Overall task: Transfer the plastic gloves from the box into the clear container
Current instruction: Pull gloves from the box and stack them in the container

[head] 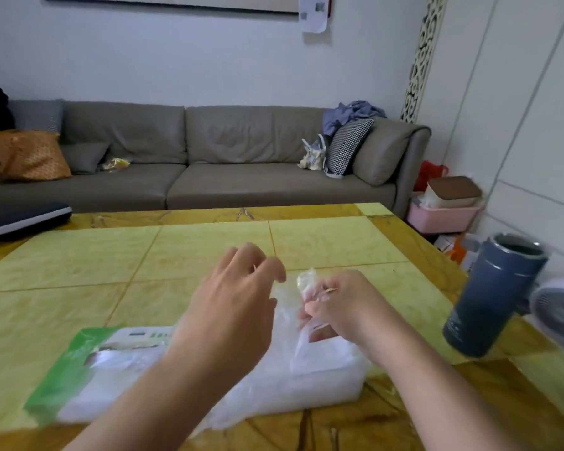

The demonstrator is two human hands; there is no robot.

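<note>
A long grey sofa stands against a pale wall, with an orange cushion at one end and a black-and-white checked cushion at the other. In front of it is a big table with a yellow-green tiled top and a brown edge. A tall dark blue cup with no lid stands near the right side of the table, and a small white fan sits just beside it.

Near the person lies the flat green-and-white box of plastic gloves. Right next to it is the clear plastic container, which looks white and cloudy inside, probably from gloves already in it. The two sit side by side, likely so the gloves only need a short trip.

The right hand pinches a thin see-through plastic glove and holds it up over the container, probably to drop or push it in. The left hand hovers close by with its fingers loosely bent. It seems to hold nothing, though the picture is blurry there. It may be about to help tuck the floppy glove down.
</note>
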